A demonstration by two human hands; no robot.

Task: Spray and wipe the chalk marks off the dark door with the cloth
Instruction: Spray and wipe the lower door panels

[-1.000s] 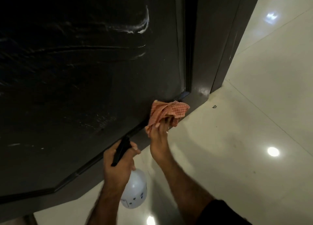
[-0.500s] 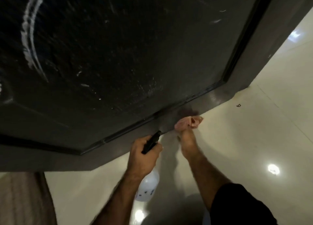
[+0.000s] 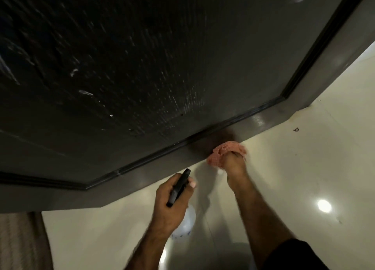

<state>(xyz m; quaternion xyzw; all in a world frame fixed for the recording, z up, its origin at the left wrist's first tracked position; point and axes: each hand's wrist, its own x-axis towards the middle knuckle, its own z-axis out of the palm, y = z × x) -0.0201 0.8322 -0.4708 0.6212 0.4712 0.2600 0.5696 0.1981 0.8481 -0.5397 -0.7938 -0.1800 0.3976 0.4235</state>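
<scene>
The dark door (image 3: 154, 52) fills the upper view, wet with spray droplets and faint white chalk smears (image 3: 85, 92) on its left panel. My right hand (image 3: 233, 164) grips a bunched orange checked cloth (image 3: 221, 151) at the door's bottom rail, by the floor. My left hand (image 3: 172, 200) holds a spray bottle by its black trigger head (image 3: 178, 186); the white bottle body (image 3: 185, 224) hangs below the hand, partly hidden by it.
A glossy cream tiled floor (image 3: 304, 178) lies below the door, with bright ceiling-light reflections. A small dark speck (image 3: 296, 129) sits on the floor near the door's right corner. A brown striped mat or curtain edge (image 3: 20, 239) shows at lower left.
The view swung left and down along the door. My right hand carried the cloth from the panel's lower edge down to the bottom rail. My left hand kept hold of the bottle.
</scene>
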